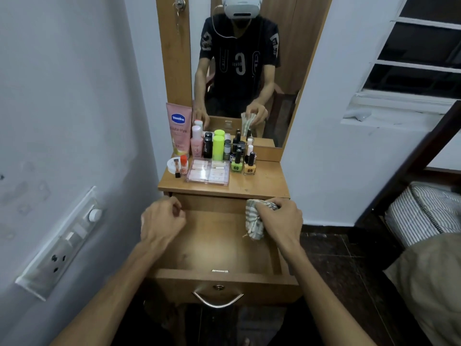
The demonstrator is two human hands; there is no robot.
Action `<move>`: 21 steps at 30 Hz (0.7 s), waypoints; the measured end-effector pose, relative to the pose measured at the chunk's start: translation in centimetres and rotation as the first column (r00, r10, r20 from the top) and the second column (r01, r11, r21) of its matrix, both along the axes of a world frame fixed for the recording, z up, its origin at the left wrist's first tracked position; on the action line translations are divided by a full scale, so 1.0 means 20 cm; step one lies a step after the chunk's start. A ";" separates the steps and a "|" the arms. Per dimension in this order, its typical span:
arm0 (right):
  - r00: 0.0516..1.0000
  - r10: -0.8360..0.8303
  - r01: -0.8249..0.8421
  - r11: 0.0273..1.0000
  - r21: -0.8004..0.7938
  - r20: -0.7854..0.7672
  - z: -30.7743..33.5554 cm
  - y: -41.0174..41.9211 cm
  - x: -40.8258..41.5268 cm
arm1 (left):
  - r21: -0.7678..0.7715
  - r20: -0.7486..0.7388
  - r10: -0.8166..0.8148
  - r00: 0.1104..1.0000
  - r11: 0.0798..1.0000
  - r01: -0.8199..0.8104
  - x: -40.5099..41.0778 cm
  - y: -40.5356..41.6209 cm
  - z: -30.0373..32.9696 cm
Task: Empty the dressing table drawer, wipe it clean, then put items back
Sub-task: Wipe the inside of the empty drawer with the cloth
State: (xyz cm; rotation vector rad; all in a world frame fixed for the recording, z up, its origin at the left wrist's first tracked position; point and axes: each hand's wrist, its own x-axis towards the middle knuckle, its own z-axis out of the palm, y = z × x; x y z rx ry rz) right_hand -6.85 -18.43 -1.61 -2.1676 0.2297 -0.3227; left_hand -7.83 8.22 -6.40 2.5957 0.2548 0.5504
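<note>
The curved metal handle (217,301) on the drawer front is seen nearest. Behind it the wooden drawer (219,248) is pulled out, its floor bare. Over the drawer's left rear, the left hand (162,221) is held with its grip curled in on nothing. At the right rear, a striped cloth (254,222) is bunched in the grip of the right hand (280,219), hanging against the drawer's right wall. Farther back, on the surface (259,184), a clear organiser box (208,172), nail polish bottles (243,166), green bottles (218,147) and a pink Vaseline tube (178,129) are set before the mirror (245,71).
</note>
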 end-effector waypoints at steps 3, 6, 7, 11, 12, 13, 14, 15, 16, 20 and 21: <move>0.996 0.070 -0.080 0.963 -0.258 -0.050 -0.11 0.08 0.05 | 0.057 -0.048 -0.118 0.992 0.991 0.121 0.02 0.03 -0.05; 0.922 0.133 -0.334 0.748 -0.573 -0.363 -0.26 0.17 0.08 | 0.069 -0.057 -0.137 0.989 0.988 0.141 0.02 0.06 -0.12; 0.895 0.123 -0.390 0.680 -0.621 -0.428 -0.29 0.20 0.09 | 0.053 -0.049 -0.137 0.989 0.989 0.140 0.01 0.07 -0.13; 0.847 0.060 -0.437 0.643 -0.628 -0.528 -0.25 0.26 0.17 | -0.133 0.018 -0.123 0.992 0.983 0.124 0.00 0.10 -0.16; 0.830 0.051 -0.438 0.676 -0.592 -0.555 -0.24 0.27 0.19 | -0.221 0.032 -0.082 0.996 0.971 0.087 -0.01 0.10 -0.16; 0.819 0.044 -0.434 0.700 -0.567 -0.572 -0.24 0.27 0.20 | -0.291 0.042 -0.040 0.998 0.955 0.051 -0.02 0.10 -0.17; 0.815 0.033 -0.423 0.715 -0.556 -0.578 -0.26 0.27 0.21 | -0.336 0.045 -0.015 0.999 0.941 0.030 -0.02 0.10 -0.18; 0.816 0.019 -0.407 0.729 -0.550 -0.578 -0.27 0.29 0.22 | -0.356 0.037 -0.008 0.999 0.934 0.020 -0.03 0.09 -0.18; 0.819 0.014 -0.398 0.735 -0.549 -0.574 -0.28 0.30 0.22 | -0.368 0.023 -0.012 1.000 0.930 0.020 -0.03 0.10 -0.18; 0.819 0.071 -0.426 0.741 -0.520 -0.570 -0.30 0.42 0.24 | -0.412 -0.024 0.006 1.000 0.911 -0.015 0.00 0.13 -0.17; 0.817 0.089 -0.433 0.748 -0.503 -0.570 -0.30 0.45 0.24 | -0.420 -0.034 0.010 0.999 0.907 -0.024 0.00 0.12 -0.17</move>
